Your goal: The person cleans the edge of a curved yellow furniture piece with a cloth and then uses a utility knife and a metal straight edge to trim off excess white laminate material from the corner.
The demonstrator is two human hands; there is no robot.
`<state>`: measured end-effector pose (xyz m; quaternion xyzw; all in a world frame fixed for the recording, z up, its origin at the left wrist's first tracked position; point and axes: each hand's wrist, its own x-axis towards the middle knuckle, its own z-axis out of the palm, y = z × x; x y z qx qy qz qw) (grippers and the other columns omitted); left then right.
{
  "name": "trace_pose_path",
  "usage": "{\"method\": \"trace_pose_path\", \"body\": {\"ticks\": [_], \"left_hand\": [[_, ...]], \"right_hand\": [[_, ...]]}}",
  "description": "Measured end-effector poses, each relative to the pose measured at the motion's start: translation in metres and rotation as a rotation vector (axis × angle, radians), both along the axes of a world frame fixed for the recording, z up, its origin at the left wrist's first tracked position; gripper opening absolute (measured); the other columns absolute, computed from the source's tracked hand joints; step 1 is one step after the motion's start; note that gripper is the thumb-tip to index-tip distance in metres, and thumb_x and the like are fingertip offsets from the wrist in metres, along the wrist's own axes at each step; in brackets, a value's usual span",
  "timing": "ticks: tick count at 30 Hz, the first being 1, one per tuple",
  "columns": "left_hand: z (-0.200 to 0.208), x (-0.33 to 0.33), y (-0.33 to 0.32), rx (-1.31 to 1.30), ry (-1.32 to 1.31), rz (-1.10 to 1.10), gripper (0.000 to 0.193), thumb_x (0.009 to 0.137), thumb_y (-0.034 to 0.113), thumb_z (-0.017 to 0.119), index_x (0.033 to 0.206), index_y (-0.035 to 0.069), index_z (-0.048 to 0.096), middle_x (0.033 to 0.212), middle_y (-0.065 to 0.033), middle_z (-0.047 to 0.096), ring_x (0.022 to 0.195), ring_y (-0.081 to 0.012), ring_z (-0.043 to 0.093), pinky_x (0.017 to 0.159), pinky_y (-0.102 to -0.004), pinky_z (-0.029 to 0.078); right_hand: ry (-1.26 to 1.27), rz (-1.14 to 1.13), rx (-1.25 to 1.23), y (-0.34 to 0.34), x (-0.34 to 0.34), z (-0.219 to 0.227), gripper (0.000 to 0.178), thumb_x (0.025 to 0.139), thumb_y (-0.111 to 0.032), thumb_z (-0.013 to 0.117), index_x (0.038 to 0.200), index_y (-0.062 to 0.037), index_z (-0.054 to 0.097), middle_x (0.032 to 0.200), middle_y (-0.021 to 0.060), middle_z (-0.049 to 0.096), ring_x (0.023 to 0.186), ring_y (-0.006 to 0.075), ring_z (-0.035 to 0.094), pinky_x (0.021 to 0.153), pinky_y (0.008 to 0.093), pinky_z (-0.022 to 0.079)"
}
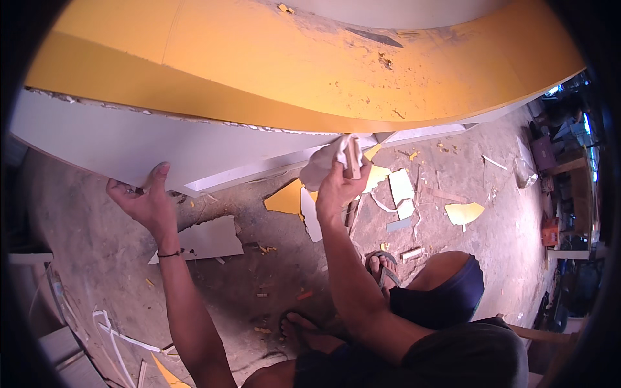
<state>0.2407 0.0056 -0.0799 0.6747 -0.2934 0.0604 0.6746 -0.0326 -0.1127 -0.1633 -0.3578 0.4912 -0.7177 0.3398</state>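
Note:
A large curved piece with a yellow top and a white side panel fills the far part of the head view. A ragged, chipped white edge runs where the yellow meets the panel. My left hand is at the panel's lower edge, its thumb up against the white face and its fingers curled at the rim. In my right hand is a wooden block with a crumpled whitish sheet around it. The block is held up close to the yellow rim; whether it touches cannot be made out.
Offcuts lie on the dusty floor: a white board piece, a yellow scrap, a pale yellow piece and white strips. My sandalled feet are among them. Shelving with an orange box stands at right.

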Motion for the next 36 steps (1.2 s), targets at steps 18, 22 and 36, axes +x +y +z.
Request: {"method": "trace_pose_path", "body": {"ticks": [18, 22, 36], "left_hand": [[0.017, 0.004, 0.010, 0.130, -0.051, -0.037, 0.066, 0.083, 0.001, 0.088, 0.134, -0.002, 0.046, 0.136, -0.0171, 0.059, 0.127, -0.0251, 0.056, 0.110, -0.0371, 0.046], [0.022, -0.009, 0.010, 0.279, 0.008, -0.033, 0.076, 0.081, 0.009, 0.093, 0.137, -0.002, 0.043, 0.137, -0.0158, 0.051, 0.124, -0.0252, 0.052, 0.108, -0.0368, 0.045], [-0.049, -0.238, -0.095, 0.188, 1.193, -0.591, 0.035, 0.107, 0.016, 0.058, 0.140, 0.009, 0.050, 0.151, -0.0160, 0.056, 0.147, -0.0314, 0.048, 0.119, -0.0544, 0.039]], "right_hand": [[-0.084, 0.039, 0.156, -0.030, -0.057, 0.006, 0.036, 0.095, -0.001, 0.066, 0.128, 0.0065, 0.055, 0.113, 0.0133, 0.065, 0.100, 0.0182, 0.065, 0.086, 0.0313, 0.053], [-0.181, -0.034, 0.154, -0.050, -0.078, 0.000, 0.039, 0.094, 0.002, 0.063, 0.131, 0.0065, 0.055, 0.115, 0.0145, 0.066, 0.102, 0.0188, 0.066, 0.088, 0.0311, 0.053], [-0.465, 0.110, 0.243, -0.021, -0.069, 0.025, 0.043, 0.095, 0.012, 0.057, 0.138, 0.0074, 0.054, 0.125, 0.0152, 0.066, 0.107, 0.0170, 0.066, 0.090, 0.0294, 0.055]]}}
